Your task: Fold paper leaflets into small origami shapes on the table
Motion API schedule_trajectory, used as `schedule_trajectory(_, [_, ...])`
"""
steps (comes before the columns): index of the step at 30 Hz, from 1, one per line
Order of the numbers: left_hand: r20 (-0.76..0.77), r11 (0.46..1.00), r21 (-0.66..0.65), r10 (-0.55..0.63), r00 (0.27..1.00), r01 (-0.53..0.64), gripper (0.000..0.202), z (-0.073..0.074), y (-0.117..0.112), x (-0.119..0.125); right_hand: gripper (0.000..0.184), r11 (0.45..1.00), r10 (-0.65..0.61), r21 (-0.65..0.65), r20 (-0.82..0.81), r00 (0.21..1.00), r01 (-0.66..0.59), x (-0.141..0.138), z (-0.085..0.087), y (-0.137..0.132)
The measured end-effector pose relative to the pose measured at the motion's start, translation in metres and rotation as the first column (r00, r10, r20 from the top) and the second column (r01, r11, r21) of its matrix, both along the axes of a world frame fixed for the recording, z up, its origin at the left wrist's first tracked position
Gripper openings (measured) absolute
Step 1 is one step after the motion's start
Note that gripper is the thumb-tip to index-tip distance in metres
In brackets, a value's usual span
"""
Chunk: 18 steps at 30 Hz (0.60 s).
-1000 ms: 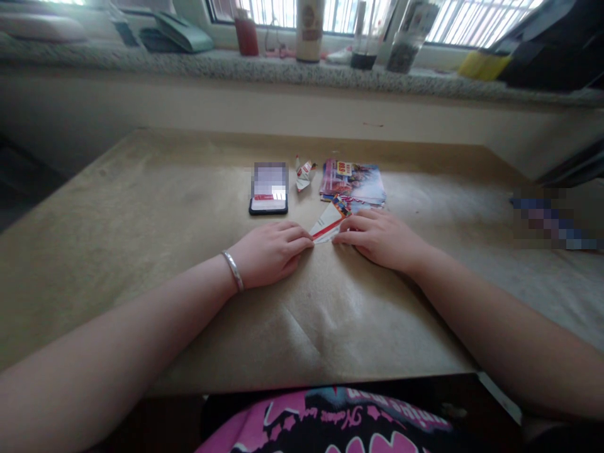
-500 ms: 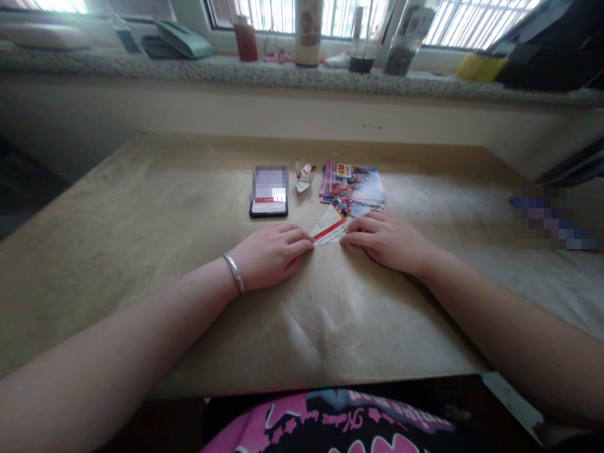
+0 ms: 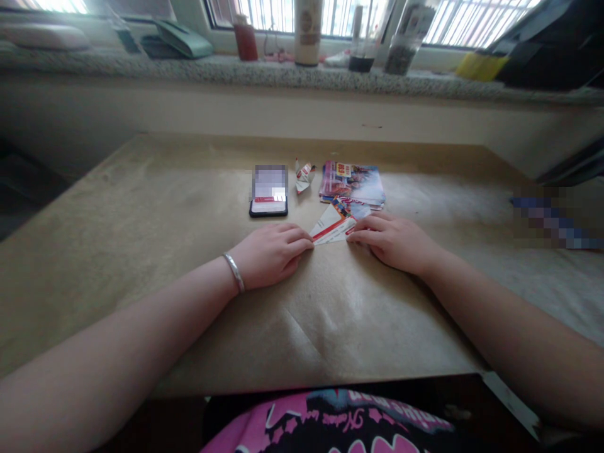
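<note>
A folded piece of printed paper (image 3: 333, 226), white with red and blue, lies flat on the brown paper-covered table (image 3: 155, 207). My left hand (image 3: 268, 253), with a silver bangle at the wrist, rests palm down and its fingertips press the paper's near left corner. My right hand (image 3: 394, 240) lies flat on the right part of the paper, fingers stretched along its edge. Both hands pin the paper to the table.
Behind the paper sit a black phone (image 3: 268, 196), a small folded paper figure (image 3: 304, 176) and a stack of printed leaflets (image 3: 353, 182). A stone window ledge (image 3: 283, 72) at the back carries bottles, jars and a green pouch. A blurred object lies at the right.
My right hand has slid a little to the right along the folded paper. The left hand has stayed in place.
</note>
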<state>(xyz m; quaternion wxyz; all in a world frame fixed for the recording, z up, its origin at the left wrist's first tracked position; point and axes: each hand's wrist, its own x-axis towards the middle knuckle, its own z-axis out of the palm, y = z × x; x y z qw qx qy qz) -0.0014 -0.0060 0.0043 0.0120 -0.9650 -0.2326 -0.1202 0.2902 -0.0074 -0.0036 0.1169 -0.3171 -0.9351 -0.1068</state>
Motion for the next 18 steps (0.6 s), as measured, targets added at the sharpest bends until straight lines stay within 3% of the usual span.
schedule_trajectory(11, [-0.001, 1.0, 0.004, 0.001, 1.0, -0.001, 0.028, 0.0, 0.0, 0.0, 0.043, 0.994, -0.107, -0.023, -0.025, 0.994, 0.107, 0.014, 0.005, -0.002])
schedule_trajectory(18, [0.013, 1.0, 0.016, -0.006, 1.0, 0.006, 0.028, -0.001, 0.001, -0.001, 0.04, 0.988, -0.154, -0.033, -0.036, 0.987, 0.153, 0.025, 0.006, -0.001])
